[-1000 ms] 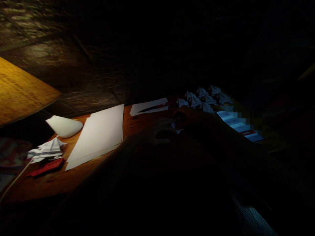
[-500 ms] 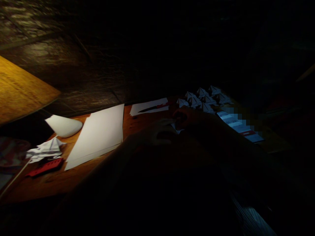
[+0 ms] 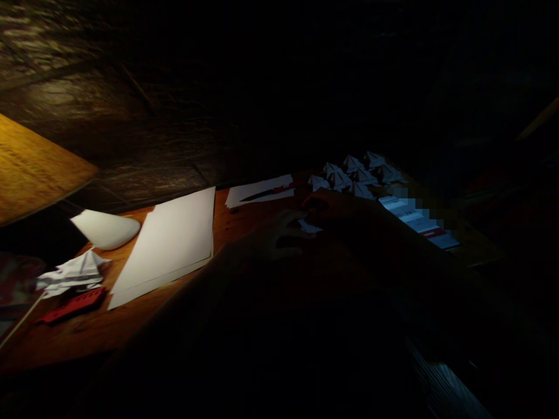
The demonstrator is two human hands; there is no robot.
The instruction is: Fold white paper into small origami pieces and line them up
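A small piece of folded paper (image 3: 310, 226) shows dimly between my two hands, low over the wooden table. My left hand (image 3: 277, 235) reaches in from the left with fingers and thumb apart, its fingertips close to the paper's left edge. From the other side my right hand (image 3: 327, 205) comes in with curled fingers at the paper's upper right. Deep shadow hides most of its fingers and where they meet the paper. Beyond that hand stand several folded paper shapes (image 3: 336, 177) with pointed tops, grouped in rows.
A stack of white sheets (image 3: 174, 238) lies on the table (image 3: 144, 314) at left. A knife (image 3: 266, 192) rests across smaller papers (image 3: 236, 196). Further left are a curled sheet (image 3: 107, 230), a crumpled striped paper (image 3: 74, 273) and a red object (image 3: 72, 305). A lit phone (image 3: 414, 221) lies right.
The view has shifted slightly, so things sit a little further left. More of the folded paper shows between my hands, and my left fingers look more spread.
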